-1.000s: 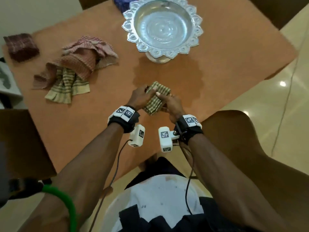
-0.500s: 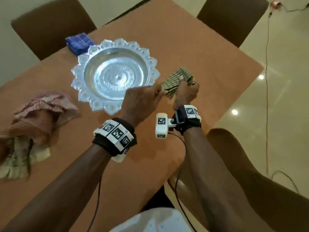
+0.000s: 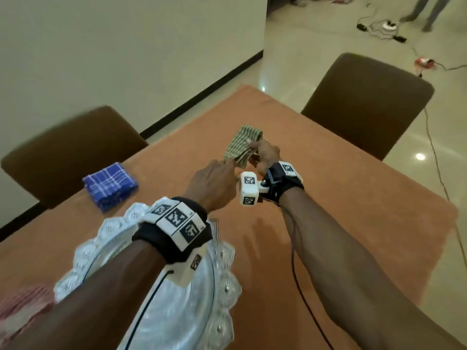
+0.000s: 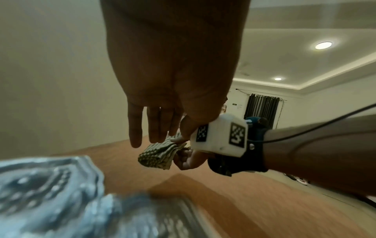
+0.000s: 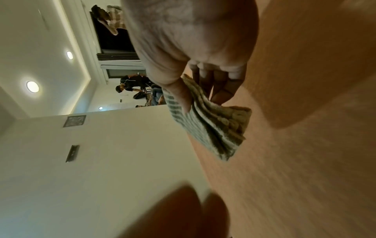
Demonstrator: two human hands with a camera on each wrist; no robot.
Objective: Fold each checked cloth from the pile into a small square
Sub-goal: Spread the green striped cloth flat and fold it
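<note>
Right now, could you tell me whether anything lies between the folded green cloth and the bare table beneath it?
Nothing visible does. The right hand pinches the green checked cloth above bare table; the silver tray and blue folded cloth lie off to the left.

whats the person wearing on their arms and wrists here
Both forearms are bare, no sleeves. Each wrist carries a black strap with white square-patterned marker tiles, on the left hand and the right hand. A white camera block with the same markers hangs under each wrist, trailing a thin black cable.
</note>
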